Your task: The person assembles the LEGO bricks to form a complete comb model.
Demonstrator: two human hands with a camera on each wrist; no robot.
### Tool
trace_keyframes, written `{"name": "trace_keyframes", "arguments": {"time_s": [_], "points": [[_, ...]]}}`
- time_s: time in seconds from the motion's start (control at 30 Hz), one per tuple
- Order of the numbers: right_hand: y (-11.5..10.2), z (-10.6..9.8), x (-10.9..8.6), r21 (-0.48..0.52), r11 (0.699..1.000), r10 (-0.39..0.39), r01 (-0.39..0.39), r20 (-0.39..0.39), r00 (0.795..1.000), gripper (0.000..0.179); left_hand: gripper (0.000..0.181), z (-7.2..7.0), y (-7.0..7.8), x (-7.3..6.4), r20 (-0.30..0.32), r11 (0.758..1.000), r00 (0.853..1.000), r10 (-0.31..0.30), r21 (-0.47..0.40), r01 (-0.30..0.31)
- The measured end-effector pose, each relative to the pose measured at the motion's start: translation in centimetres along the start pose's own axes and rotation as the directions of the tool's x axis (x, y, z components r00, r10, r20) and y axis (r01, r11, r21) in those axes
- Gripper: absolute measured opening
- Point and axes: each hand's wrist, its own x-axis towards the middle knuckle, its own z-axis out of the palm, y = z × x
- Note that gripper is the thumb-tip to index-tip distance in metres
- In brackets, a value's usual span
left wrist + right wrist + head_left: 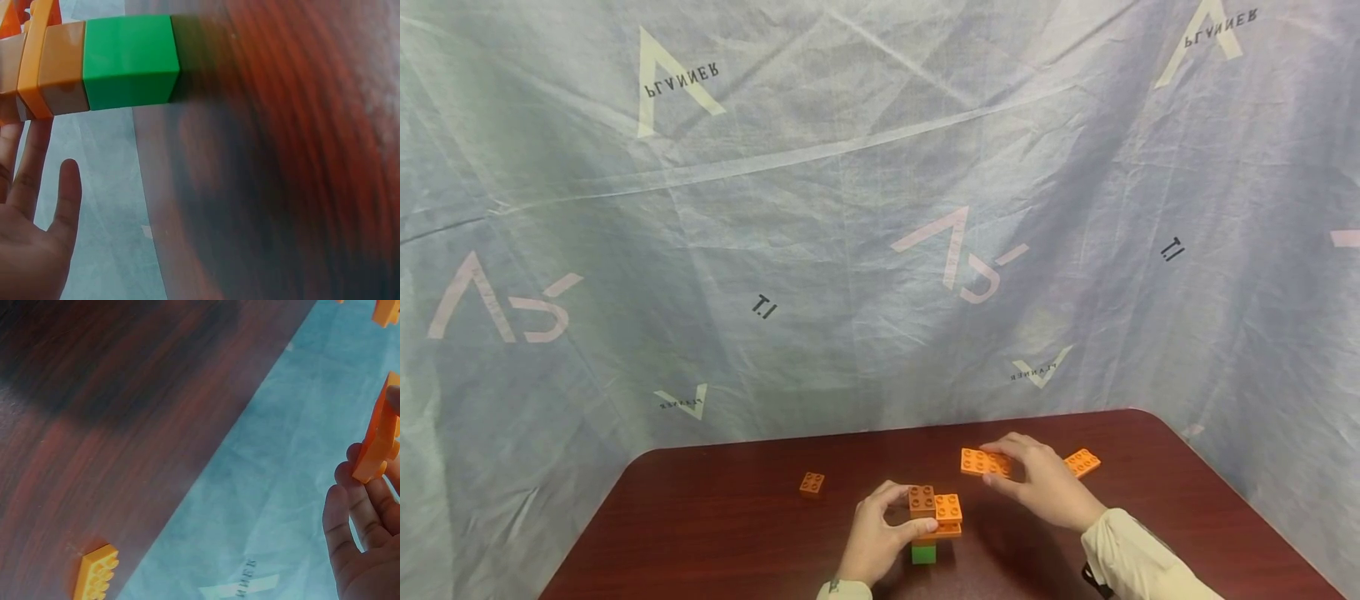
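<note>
My left hand (871,537) grips a small tower of toy building bricks, its thumb across the near side and the fingers behind. A green brick (130,62) forms the base, with a brown brick (61,67) and an orange plate above it. On top in the head view sits a brown studded brick (922,502), beside an orange studded piece (948,507) that juts to the right. Up and right of the tower, my right hand (1051,485) pinches an orange studded plate (976,461) between thumb and fingers. In the right wrist view this plate (376,447) appears edge-on, apart from the tabletop.
A loose brown brick (812,483) lies on the dark red table (722,533), left of the tower. Another orange plate (1083,461) rests beyond the right hand, partly hidden by it. Grey printed cloth (850,350) hangs behind the table and along its sides.
</note>
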Motion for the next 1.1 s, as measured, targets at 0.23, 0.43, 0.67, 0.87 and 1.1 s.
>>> {"name": "trace_keyframes", "arguments": {"time_s": [0.23, 0.43, 0.67, 0.87, 1.1], "points": [[-1.4, -0.3, 0.3, 0.005, 1.0, -0.01, 0.01, 0.007, 1.0, 0.038, 0.043, 0.2, -0.1, 0.0, -0.018, 1.0, 1.0, -0.007, 0.018, 0.007], [-2.4, -0.4, 0.6, 0.008, 0.996, -0.086, 0.086, -0.001, 0.996, 0.038, 0.042, 0.3, -0.2, 0.0, -0.025, 0.999, 1.0, 0.005, 0.044, -0.004], [-3.1, -0.4, 0.7, 0.007, 0.994, -0.112, 0.112, 0.001, 0.994, 0.038, 0.042, 0.1, -0.1, 0.0, -0.013, 1.0, 1.0, -0.003, 0.031, 0.004], [-3.7, -0.4, 0.6, 0.022, 0.994, -0.11, 0.109, 0.032, 0.993, 0.04, 0.041, 0.1, -0.1, 0.0, 0.008, 1.0, 1.0, -0.01, 0.004, 0.01], [-4.6, -0.1, 0.9, 0.055, 0.989, -0.144, 0.141, 0.068, 0.987, 0.037, 0.038, 0.1, -0.2, 0.0, 0.024, 1.0, 1.0, -0.004, -0.01, 0.005]]}}
